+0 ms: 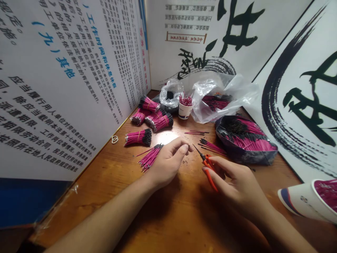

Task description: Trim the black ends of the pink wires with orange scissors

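My right hand grips small orange-handled snips, their dark narrow blades pointing up and left. My left hand is closed just left of the blade tips, thumb pressed to the fingers; anything pinched there is too small or hidden to make out. Beside the left wrist lies a loose fan of magenta wires with black ends, partly covered by that hand. A few magenta wires lie flat beyond the hands. More black-tipped wires lie between the right hand and a dark bag.
Banded wire bundles sit at left. A paper cup of magenta pieces stands at the back, beside a clear plastic bag. At right are an open dark bag full of wires and a tilted paper cup. Printed panels wall the table.
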The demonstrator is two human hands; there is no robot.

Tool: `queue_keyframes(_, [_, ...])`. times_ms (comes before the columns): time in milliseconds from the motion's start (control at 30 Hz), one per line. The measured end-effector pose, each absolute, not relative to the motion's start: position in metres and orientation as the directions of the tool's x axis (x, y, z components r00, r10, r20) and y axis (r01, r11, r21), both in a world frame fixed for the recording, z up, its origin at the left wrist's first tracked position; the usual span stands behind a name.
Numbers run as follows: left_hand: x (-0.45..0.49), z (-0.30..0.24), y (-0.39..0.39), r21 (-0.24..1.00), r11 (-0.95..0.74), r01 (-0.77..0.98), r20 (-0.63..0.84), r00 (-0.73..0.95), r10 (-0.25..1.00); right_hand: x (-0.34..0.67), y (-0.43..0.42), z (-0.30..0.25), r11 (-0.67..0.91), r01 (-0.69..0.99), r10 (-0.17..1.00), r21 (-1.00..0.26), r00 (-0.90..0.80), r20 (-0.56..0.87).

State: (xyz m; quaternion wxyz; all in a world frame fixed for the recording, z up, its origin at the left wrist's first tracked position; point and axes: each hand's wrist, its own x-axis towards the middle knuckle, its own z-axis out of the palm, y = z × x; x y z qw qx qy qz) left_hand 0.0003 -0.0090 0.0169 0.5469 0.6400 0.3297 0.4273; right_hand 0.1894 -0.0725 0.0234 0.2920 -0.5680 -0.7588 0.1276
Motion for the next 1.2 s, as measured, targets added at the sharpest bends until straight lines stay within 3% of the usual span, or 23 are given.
queue_keyframes(600, [0.0,0.015,-0.007,0.978,-0.205,-0.034,0.2,0.424,0.883,0.194,-0.072,0.021,0.37,0.774,0.92,-0.513,-0.23,0.316])
queue_keyframes(900, [-0.001,0.014,-0.006,0.977,-0.215,-0.014,0.201,0.415,0.887,0.197,-0.068,0.021,0.257,0.808,0.956,-0.53,-0.134,0.26])
queue_keyframes(967, [-0.004,0.013,-0.004,0.956,-0.284,0.075,0.234,0.387,0.892,0.206,-0.062,0.02,0.18,0.803,0.97,-0.569,-0.047,0.24])
queue_keyframes(1067, [-0.012,0.014,0.003,0.857,-0.386,0.341,0.275,0.332,0.902,0.225,-0.05,0.016,0.025,0.807,0.966,-0.59,0.133,0.223])
queue_keyframes(1200, [-0.023,0.015,0.013,0.642,-0.348,0.683,0.213,0.278,0.937,0.244,-0.04,0.003,-0.086,0.907,0.959,-0.412,0.187,0.212])
